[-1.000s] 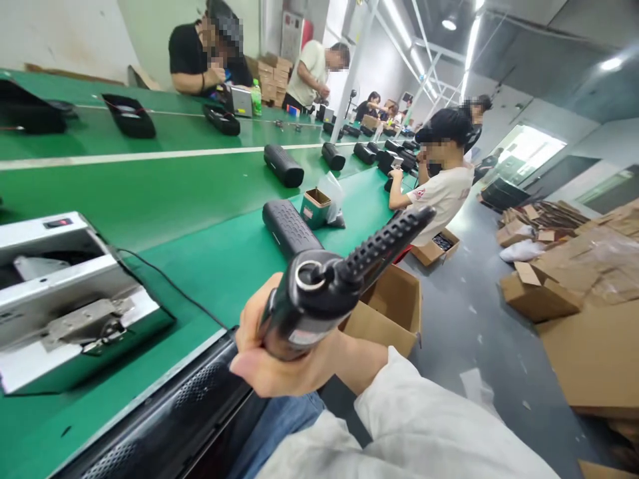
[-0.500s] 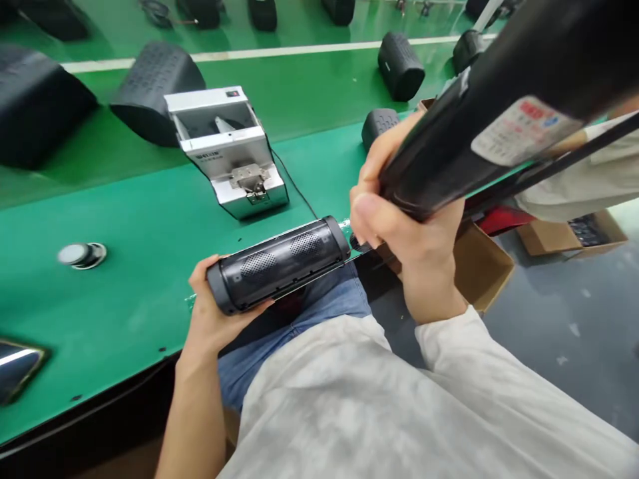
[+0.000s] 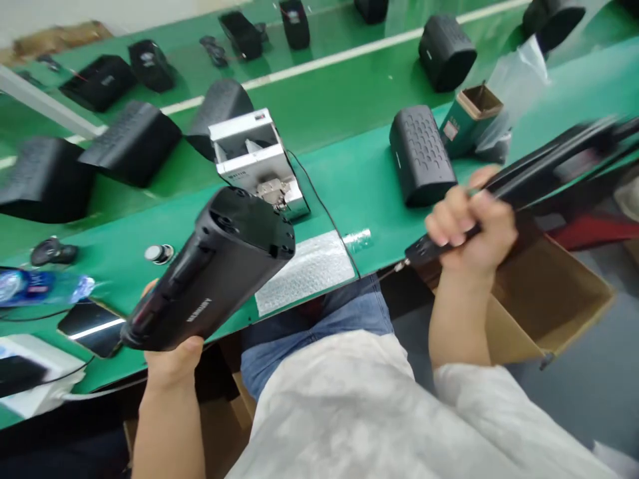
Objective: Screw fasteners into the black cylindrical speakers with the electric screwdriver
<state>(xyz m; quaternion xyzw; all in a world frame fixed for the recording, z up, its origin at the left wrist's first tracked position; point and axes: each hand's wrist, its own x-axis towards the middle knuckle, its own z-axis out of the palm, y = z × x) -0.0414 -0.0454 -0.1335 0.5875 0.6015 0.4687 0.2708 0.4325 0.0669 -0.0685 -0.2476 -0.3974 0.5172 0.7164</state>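
My left hand (image 3: 176, 359) is closed around the lower end of a black speaker (image 3: 202, 283), holding it tilted up off the bench. Pale lettering shows on the speaker's side, and its flat end cap faces up and away to the right. In my right hand (image 3: 474, 223) is a black electric screwdriver (image 3: 429, 247), gripped near its front, its thin bit pointing down-left over the bench's front edge. Motion blurs the tool's rear. Bit and speaker are well apart. Behind the speaker's raised end stands a silver screw feeder (image 3: 252, 159), partly covered by it.
A silvery padded mat (image 3: 309, 273) lies on the green bench. A black speaker cabinet (image 3: 420, 156) and a green tin (image 3: 469, 123) stand at the right. Leftward are a phone (image 3: 92, 327), a bottle (image 3: 44, 286) and a small round part (image 3: 158, 253). An open cardboard box (image 3: 554, 293) sits below right.
The speaker has swung left and been tipped up, turning its mesh side out of sight. My right hand has moved right with the screwdriver, which has tilted away. The view has shifted too.
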